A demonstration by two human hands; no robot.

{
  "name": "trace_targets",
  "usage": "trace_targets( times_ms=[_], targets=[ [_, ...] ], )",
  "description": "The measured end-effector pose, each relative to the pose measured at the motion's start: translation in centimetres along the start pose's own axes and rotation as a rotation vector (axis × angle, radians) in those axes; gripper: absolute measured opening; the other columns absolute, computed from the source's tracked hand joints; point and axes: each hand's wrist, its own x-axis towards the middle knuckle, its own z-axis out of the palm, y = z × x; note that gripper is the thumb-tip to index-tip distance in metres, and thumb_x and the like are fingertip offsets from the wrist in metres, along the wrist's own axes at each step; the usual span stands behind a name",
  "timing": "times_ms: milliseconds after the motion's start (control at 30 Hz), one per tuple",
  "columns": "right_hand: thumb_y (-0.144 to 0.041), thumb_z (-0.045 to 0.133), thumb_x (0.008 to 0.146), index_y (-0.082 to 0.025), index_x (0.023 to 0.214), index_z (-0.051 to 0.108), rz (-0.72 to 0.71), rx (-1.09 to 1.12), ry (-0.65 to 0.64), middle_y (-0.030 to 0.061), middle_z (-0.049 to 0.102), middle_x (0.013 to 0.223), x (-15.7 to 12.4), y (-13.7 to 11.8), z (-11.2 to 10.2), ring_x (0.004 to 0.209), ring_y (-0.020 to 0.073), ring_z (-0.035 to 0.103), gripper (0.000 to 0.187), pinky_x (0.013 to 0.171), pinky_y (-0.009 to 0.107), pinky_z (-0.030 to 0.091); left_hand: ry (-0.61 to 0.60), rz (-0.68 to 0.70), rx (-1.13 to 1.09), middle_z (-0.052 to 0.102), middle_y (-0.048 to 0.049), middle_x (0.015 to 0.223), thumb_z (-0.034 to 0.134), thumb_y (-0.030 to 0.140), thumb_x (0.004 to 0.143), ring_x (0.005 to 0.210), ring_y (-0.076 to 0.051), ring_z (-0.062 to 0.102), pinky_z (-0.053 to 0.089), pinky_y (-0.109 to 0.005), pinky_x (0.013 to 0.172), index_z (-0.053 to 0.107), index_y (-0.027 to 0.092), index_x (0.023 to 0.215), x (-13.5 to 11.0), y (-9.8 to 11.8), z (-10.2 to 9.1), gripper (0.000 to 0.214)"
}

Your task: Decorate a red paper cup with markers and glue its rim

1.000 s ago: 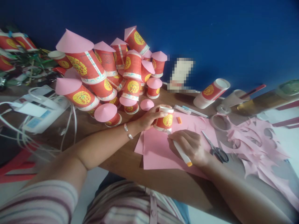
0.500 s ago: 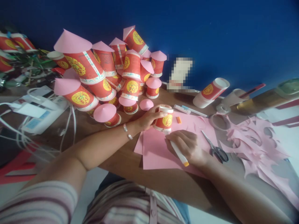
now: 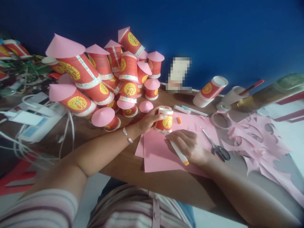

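Note:
A red paper cup (image 3: pixel 163 124) with a white rim and yellow emblem is held upright over pink paper (image 3: pixel 156 155) by my left hand (image 3: pixel 150 119), whose fingers wrap its far side and left edge. In my right hand (image 3: pixel 186 145) is a white marker (image 3: pixel 178 152) with an orange end, gripped like a pen. Its tip points at the cup's lower edge; my fingers partly hide it, so contact cannot be made out. An orange marker cap (image 3: pixel 179 120) lies on the paper just right of the cup.
Red cups with pink cone tops (image 3: pixel 128 66) are stacked at the back left. Scissors (image 3: pixel 217 147), a tape roll (image 3: pixel 220 121) and paper scraps (image 3: pixel 258 142) lie to the right. Stacked cups (image 3: pixel 210 91) lean behind. A power strip with cables (image 3: pixel 35 123) sits at left.
The whole view has shifted slightly, so most things appear a little further left. Both hands keep their hold on the cup and the marker.

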Motion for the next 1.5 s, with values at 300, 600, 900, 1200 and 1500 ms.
trace_targets(
  times_ms=[300,600,900,1200,1500],
  targets=[
    [-0.008,0.068,0.099,-0.017,0.105,0.061,0.013,-0.021,0.004,0.0016,0.074,0.079,0.08,0.01,-0.35,0.069,0.0144,0.072,0.013,0.064,0.027,0.058,0.011,-0.022,-0.016,0.073,-0.0112,0.116,0.086,0.036,0.079,0.101,-0.022,0.069,0.052,-0.034,0.089,0.069,0.017,0.120,0.05,0.05,-0.04,0.048],
    [-0.005,0.068,0.095,-0.017,0.104,0.063,0.023,-0.008,0.009,0.0007,0.073,0.077,-0.19,0.04,-0.25,0.065,0.0146,0.070,0.016,0.062,0.028,0.057,0.006,-0.019,-0.030,0.073,-0.0147,0.125,0.085,0.037,0.081,0.107,-0.025,0.070,0.054,-0.034,0.087,0.069,0.017,0.126,0.05,-0.32,-0.34,0.051],
    [-0.007,0.069,0.098,-0.016,0.105,0.065,0.002,-0.002,-0.001,0.0033,0.075,0.081,-0.06,0.23,-0.37,0.070,0.0160,0.073,0.012,0.066,0.029,0.059,-0.002,-0.020,-0.035,0.074,-0.0152,0.127,0.086,0.036,0.081,0.106,-0.024,0.071,0.054,-0.034,0.088,0.069,0.017,0.126,0.08,-0.37,-0.39,0.051],
    [-0.009,0.068,0.098,-0.016,0.114,0.065,0.014,0.010,-0.017,0.0046,0.077,0.085,-0.23,0.48,-0.28,0.072,0.0176,0.075,0.018,0.067,0.030,0.062,-0.015,-0.013,0.008,0.073,-0.0155,0.130,0.084,0.037,0.083,0.115,-0.028,0.070,0.054,-0.035,0.091,0.068,0.016,0.126,0.00,-0.03,-0.27,0.050],
    [-0.007,0.065,0.099,-0.018,0.109,0.062,0.045,-0.010,0.006,0.0018,0.075,0.080,0.00,0.32,-0.45,0.067,0.0145,0.072,0.016,0.063,0.027,0.057,-0.025,-0.012,0.010,0.074,-0.0159,0.127,0.082,0.038,0.083,0.113,-0.028,0.071,0.055,-0.036,0.089,0.069,0.016,0.126,-0.09,0.16,-0.25,0.050]
  ],
)
